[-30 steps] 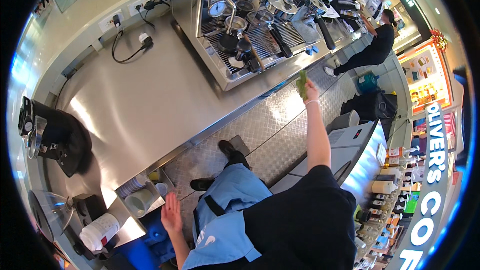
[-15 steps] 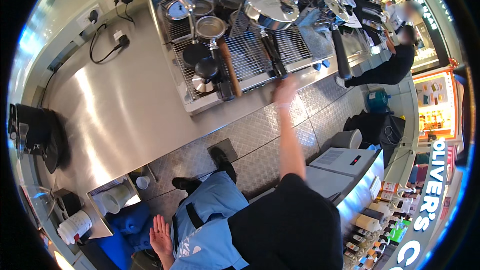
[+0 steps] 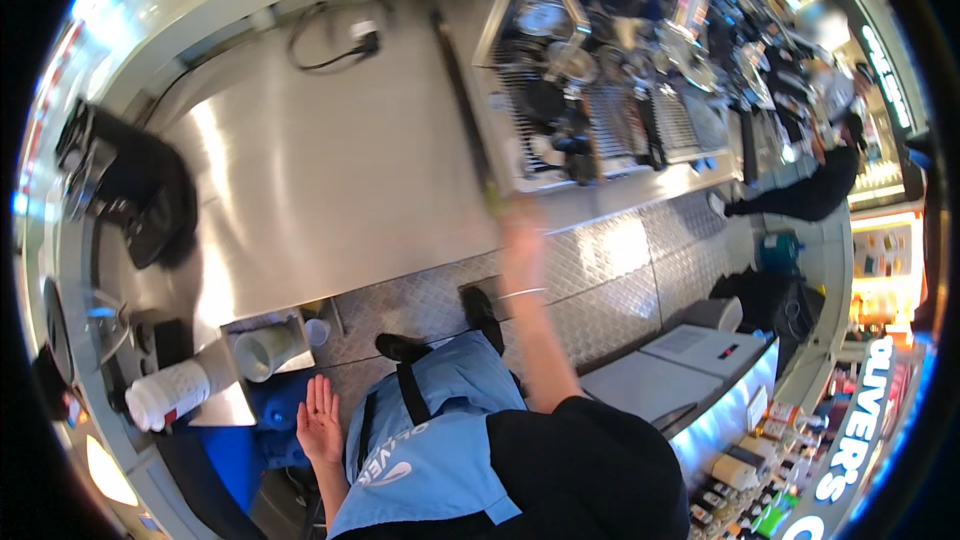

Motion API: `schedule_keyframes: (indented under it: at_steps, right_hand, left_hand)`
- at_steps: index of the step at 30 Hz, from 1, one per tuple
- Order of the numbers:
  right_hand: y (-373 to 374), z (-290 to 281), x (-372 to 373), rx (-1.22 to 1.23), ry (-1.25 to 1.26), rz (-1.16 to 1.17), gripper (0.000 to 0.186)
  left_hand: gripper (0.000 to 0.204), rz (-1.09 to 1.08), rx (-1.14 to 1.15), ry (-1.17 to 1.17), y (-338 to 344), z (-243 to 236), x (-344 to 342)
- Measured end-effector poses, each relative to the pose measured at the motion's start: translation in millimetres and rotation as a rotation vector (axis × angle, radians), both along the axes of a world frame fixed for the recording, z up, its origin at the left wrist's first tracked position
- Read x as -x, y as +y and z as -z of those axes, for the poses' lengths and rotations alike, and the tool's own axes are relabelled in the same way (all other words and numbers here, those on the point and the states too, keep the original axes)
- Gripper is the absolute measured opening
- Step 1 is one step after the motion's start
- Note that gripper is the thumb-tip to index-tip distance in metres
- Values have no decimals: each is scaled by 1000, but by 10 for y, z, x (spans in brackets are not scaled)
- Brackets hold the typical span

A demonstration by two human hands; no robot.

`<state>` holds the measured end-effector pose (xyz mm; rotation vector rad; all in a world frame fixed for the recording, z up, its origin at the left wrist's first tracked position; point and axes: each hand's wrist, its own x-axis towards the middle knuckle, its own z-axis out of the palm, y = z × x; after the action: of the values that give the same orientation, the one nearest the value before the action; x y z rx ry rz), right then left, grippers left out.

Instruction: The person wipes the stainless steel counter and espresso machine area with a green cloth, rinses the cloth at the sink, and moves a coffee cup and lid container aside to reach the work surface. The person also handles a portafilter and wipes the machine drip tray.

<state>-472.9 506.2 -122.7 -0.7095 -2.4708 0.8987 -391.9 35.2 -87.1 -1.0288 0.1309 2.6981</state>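
Observation:
My right hand (image 3: 521, 240) is smeared by motion at the front left corner of the espresso machine (image 3: 530, 183), over the counter's front edge. Its fingers do not show clearly. A long dark strip (image 3: 462, 100) runs along the counter beside the machine and ends at this hand; whether I hold it is unclear. Low in the picture, my left hand (image 3: 319, 422) is held palm up beside my blue apron (image 3: 440, 390), fingers stretched out and nothing in it. Portafilters with black handles (image 3: 652, 132) lie blurred on the machine's slatted tray.
A steel counter (image 3: 330, 160) stretches left, with a black appliance (image 3: 150, 185) and a plugged cable (image 3: 335, 60). Below stand a white tub (image 3: 170, 395) and a clear plastic container (image 3: 265, 352). Rightward are a grey cabinet (image 3: 650, 365), several bottles (image 3: 735, 470) and another person (image 3: 810, 185).
My view has turned, so the machine sits further right. My right hand has left the black handle at the machine's front and moved to its left corner. The dark strip now shows there.

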Motion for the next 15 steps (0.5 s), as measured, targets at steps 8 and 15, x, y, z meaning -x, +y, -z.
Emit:
schedule_keyframes:
  at_steps: [8,15]
  right_hand:
    - [572,-35,307,-368,-163,355,38]
    - [-3495,-250,1415,-187,153,-887,55]
  left_hand:
    - [56,-176,17,174,-915,68,-66]
    - [59,-46,-5,212,-483,378,256]
